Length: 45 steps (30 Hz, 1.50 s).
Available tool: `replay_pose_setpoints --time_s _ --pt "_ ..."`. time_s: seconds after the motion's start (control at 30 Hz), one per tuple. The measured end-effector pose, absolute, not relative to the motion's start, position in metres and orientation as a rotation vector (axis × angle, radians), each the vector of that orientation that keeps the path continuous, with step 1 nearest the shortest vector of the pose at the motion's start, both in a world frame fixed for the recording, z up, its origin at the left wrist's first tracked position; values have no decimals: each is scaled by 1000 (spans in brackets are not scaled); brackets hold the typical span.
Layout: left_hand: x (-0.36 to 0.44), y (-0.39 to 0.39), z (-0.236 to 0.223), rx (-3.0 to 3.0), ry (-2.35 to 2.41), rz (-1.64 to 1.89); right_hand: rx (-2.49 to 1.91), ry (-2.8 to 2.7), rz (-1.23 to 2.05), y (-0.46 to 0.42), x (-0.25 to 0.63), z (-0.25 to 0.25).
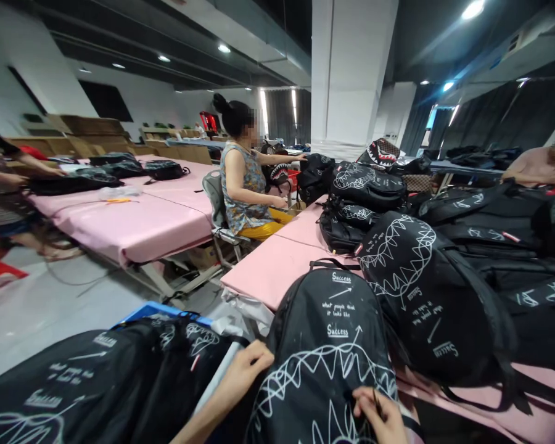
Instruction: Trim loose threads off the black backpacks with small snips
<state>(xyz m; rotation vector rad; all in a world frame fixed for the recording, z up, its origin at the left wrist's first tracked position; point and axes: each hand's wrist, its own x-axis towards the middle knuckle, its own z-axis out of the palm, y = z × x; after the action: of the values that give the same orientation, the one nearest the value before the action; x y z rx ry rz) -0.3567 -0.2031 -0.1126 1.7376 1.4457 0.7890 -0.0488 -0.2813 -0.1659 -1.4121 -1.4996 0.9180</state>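
A black backpack (335,314) with white scribbled zigzags and the word "Success" lies in front of me on the pink table. My left hand (252,364) is closed, its curled fingers at the left side edge of this backpack. Over the lower right of its front panel is my right hand (377,413), fingers pinched around a thin dark pointed tool (376,399); its exact kind is too small to tell. Against the right side leans another printed backpack (400,277), tilted over.
More black backpacks (74,376) fill a blue bin (148,310) at my lower left. Others are heaped along the pink table (277,268) to the right. A seated person (243,179) works across from me; other people are at the far left and right.
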Motion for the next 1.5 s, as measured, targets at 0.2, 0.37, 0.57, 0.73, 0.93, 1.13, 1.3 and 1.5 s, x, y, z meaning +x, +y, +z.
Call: replay_pose_setpoints --time_s 0.2,0.37,0.57,0.73,0.93,1.13,1.3,1.5 --pt "-246 -197 20 2107 1359 793 -1021 -1578 578 -255 -37 -48" --pt "-176 -205 19 2653 902 426 -1133 -1649 267 -271 -21 -38" --pt "-193 -197 8 3159 713 472 -1122 -2106 276 -289 9 -62" --pt "-197 -190 21 3173 621 81 -1317 -2498 320 -277 -5 -26" --pt "-197 -187 -1 3169 761 47 -1332 -2516 561 -277 -34 -10" --pt "-190 -189 -20 3140 777 111 -1134 -2353 775 -284 -36 -21" --pt "-180 -186 -35 3190 855 240 -1055 -2187 951 -283 -32 -22" --pt "-206 -193 -41 2854 676 726 -1063 -2161 988 -286 -23 -21"
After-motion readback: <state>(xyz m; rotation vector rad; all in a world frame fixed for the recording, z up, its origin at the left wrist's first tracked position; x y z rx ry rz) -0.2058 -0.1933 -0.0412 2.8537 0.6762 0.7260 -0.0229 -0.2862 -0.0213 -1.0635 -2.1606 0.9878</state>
